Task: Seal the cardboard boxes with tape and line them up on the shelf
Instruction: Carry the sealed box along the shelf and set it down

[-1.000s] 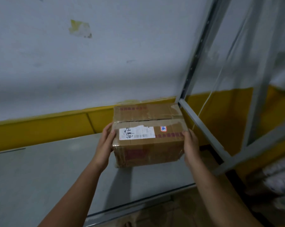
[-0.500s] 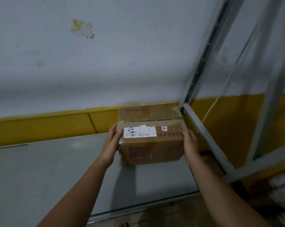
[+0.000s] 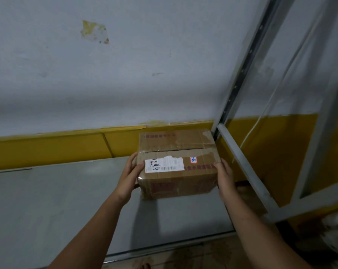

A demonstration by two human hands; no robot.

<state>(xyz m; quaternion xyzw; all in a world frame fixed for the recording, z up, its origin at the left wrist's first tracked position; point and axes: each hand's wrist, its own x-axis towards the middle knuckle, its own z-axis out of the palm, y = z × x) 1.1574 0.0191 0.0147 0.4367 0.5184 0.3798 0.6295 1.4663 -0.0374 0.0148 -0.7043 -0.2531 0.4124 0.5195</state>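
A brown cardboard box (image 3: 176, 150) with a white shipping label and clear tape over its top seam sits at the far right end of the grey shelf (image 3: 47, 200), close to the wall. My left hand (image 3: 130, 176) presses against the box's left side. Against its right side lies my right hand (image 3: 224, 177), and together the two hands grip the box. Its bottom appears to rest on the shelf surface.
A grey metal upright (image 3: 242, 61) and a slanted rail (image 3: 242, 166) of the shelf frame stand right beside the box. The wall (image 3: 125, 74) behind is grey above a yellow band. To the left of the box lies bare shelf.
The box with both hands on it has moved a little farther back and right, toward the wall and the upright. The grip is unchanged.
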